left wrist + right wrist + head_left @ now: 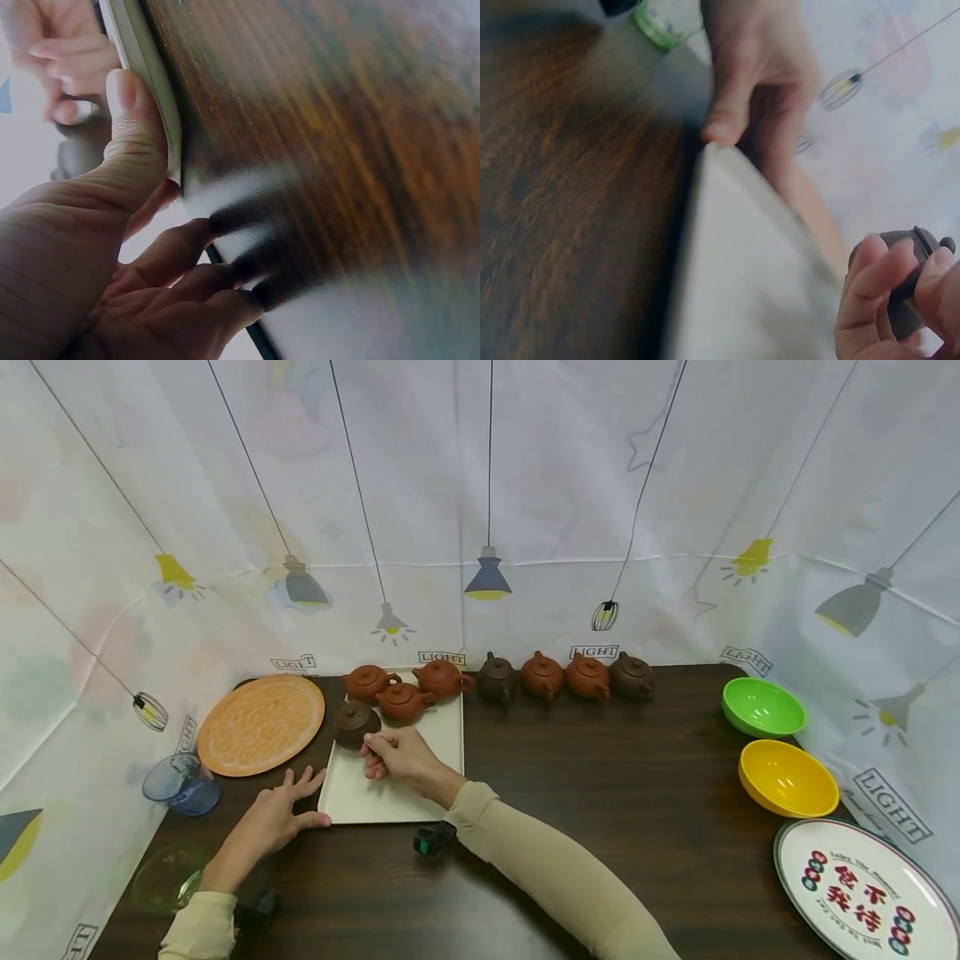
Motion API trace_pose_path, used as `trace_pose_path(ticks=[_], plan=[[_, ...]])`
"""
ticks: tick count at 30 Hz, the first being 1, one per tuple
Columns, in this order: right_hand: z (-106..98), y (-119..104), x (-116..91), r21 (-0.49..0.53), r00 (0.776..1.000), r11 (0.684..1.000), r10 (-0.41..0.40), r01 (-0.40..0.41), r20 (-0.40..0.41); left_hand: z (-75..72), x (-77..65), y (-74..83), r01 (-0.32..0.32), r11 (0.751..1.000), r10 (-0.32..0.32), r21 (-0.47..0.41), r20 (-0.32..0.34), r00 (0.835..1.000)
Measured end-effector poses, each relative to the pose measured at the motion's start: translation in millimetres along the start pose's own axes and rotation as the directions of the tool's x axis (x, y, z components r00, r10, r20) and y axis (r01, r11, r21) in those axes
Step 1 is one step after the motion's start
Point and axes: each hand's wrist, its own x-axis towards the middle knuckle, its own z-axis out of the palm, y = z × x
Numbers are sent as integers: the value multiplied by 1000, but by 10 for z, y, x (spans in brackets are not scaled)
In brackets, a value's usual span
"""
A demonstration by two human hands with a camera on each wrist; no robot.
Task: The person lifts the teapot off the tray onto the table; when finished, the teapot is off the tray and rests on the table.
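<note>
Beige sleeves (555, 878); left hand (279, 812) spread, touching tray (356, 797) bearing three reddish teapots (403, 703); right hand (402, 755) pinching dark teapot (353, 725).

We note a dark teapot (356, 727) and reddish teapots (402, 702), all matt, clay-like. Cream tray (444, 739): smooth, probably plastic. Table (600, 760): wood-grained, reflecting softly. Green bowl (763, 708) and yellow bowl (787, 778): glossy, plastic-looking. Printed plate (858, 925): smooth, shiny. Blue tumbler (182, 785): clear; glass or plastic, we cannot tell. Backdrop (555, 485): thin, creased sheeting. Sleeves (555, 877): matt cloth. Orange disc (262, 725): mottled, low sheen.
</note>
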Motion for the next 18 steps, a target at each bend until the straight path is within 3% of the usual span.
trace_pose_path(ticks=[4, 6, 8, 10, 13, 18], plan=[[-343, -228, -155, 4, 996, 996, -89, 89, -27, 2, 0, -2, -22, 1000, 22, -8, -15, 1000], [-628, -385, -250, 8, 986, 989, -143, 145, -87, -1, 3, -4, -38, 999, 38, -10, -21, 999], [-967, -529, -349, -1, 961, 976, -213, 216, -177, -5, 4, -7, -46, 999, 46, -8, -27, 999], [-1340, -649, -461, -32, 921, 963, -264, 266, -288, -10, 0, -6, -47, 999, 47, -8, -30, 998], [-1933, -738, -656, -89, 844, 956, -289, 280, -452, -7, -9, -7, -43, 999, 43, -7, -27, 999], [-2876, -677, -1007, -55, 704, 967, -219, 248, -676, 13, -28, -8, -37, 999, 37, -5, -26, 999]])
